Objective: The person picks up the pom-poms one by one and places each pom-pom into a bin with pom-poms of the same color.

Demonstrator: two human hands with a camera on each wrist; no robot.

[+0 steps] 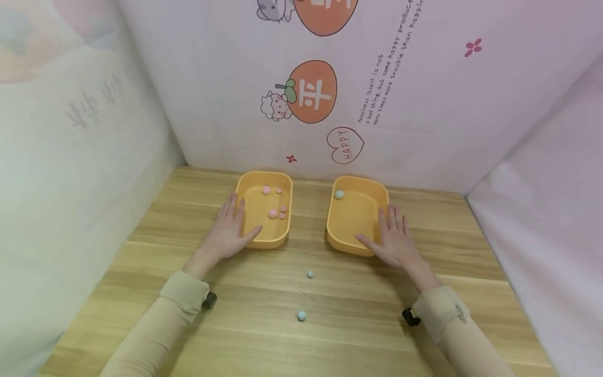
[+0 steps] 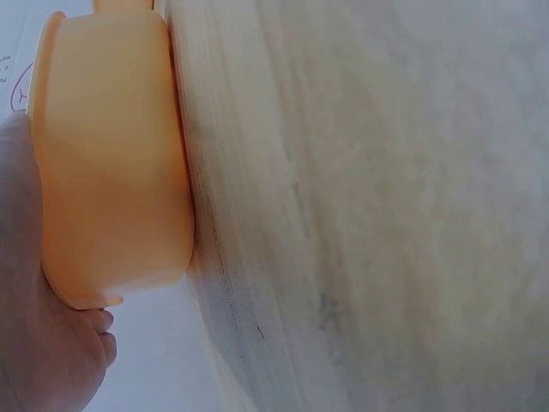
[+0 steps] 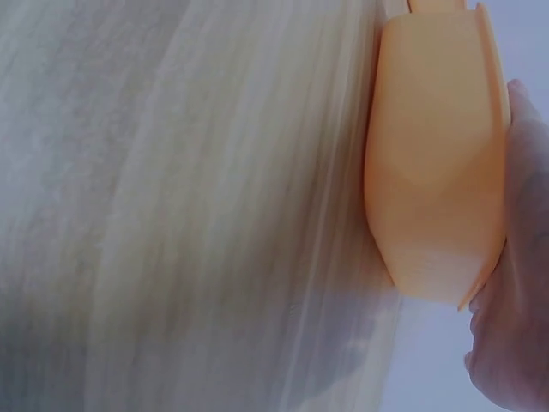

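Observation:
My left hand lies at the near left corner of a yellow-orange tray, its fingers straight along the side and the thumb over the rim. Several pink balls of differing sizes sit inside that tray. At the near right corner of a second yellow-orange tray, my right hand touches the rim with spread, straight fingers. One pale blue ball lies in its far left corner. Both wrist views show the tray's outer wall beside the hand, with the contents hidden.
On the wooden table, a small pale blue ball and a larger pale blue ball lie between my forearms. Behind the trays rises a printed white cloth. More cloth hangs along the table's sides.

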